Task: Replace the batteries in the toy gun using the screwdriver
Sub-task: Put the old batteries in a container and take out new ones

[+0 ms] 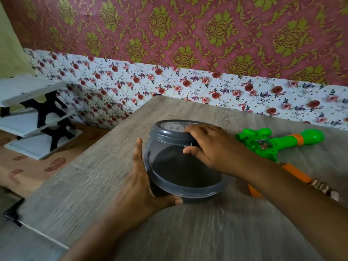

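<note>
On the grey wood-grain table (197, 232), near its middle, stands a round clear jar (180, 162) with a dark grey lid (169, 133) and a dark grey base. The jar tilts slightly toward the camera. Its contents cannot be made out: the wall shows only the dark base through it, and the lid's clear centre shows a few blurred marks.

The left hand (145, 183) cups the jar's left and lower side. Its fingers lie straight up along the wall, and the thumb presses against the base at the front. The right hand (209, 147) grips the lid's right edge: the fingers curl over the rim, and the thumb presses the jar wall just below the rim. A bracelet (322, 187) sits on the right wrist.

The toy gun (271, 144) lies flat on the table to the right of the jar, behind the right hand and forearm. Its green body and an orange band are visible. The right forearm covers its near portion, so only part of the orange section shows beside the arm. A small metallic patch on the green body is too blurred to identify. Neither hand touches the gun.

Left of the table, a white tiered rack (35, 117) with black supports stands on the floor, cut off by the frame edge.
</note>
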`<state>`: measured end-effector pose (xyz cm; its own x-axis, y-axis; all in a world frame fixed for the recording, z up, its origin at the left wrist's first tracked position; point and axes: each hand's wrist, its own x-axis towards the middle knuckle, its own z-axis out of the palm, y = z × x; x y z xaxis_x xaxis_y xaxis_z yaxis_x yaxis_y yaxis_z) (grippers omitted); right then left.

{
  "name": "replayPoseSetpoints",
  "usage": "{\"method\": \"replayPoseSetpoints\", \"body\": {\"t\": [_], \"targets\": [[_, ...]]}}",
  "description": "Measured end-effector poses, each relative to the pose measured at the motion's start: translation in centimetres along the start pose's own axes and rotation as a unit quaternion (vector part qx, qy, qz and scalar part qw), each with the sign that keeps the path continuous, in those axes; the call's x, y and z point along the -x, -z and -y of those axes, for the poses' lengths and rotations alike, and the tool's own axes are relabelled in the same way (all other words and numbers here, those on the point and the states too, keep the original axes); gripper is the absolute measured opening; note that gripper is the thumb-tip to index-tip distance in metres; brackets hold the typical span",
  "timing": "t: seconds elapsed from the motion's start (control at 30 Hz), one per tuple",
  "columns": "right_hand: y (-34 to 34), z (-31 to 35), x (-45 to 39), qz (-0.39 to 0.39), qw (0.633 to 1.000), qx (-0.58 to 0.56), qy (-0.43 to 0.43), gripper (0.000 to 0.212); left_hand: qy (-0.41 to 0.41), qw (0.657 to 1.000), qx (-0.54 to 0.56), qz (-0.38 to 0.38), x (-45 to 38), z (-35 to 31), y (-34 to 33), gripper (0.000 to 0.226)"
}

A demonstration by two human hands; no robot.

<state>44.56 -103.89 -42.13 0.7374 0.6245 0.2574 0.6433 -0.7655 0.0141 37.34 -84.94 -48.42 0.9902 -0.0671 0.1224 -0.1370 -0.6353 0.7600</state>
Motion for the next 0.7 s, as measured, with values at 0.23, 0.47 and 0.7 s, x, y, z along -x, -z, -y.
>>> {"method": "replayPoseSetpoints", "body": {"t": [0.23,0.47,0.7], "targets": [[0.5,-1.2,-2.7,0.06,0.997,-0.001,-0.043,0.051,0.012,1.0,-0.001,0.014,0.2,-0.1,0.3,0.143],[1.1,-1.7,-1.1,0.015,0.996,-0.06,-0.068,0.053,0.004,0.999,0.006,0.033,1.0,-0.2,0.8,0.142],[4.3,-5.7,9.9,-0.075,0.982,-0.064,-0.16,0.038,-0.005,0.999,0.051,-0.013,4.3,-0.2,1.5,0.133]]}}
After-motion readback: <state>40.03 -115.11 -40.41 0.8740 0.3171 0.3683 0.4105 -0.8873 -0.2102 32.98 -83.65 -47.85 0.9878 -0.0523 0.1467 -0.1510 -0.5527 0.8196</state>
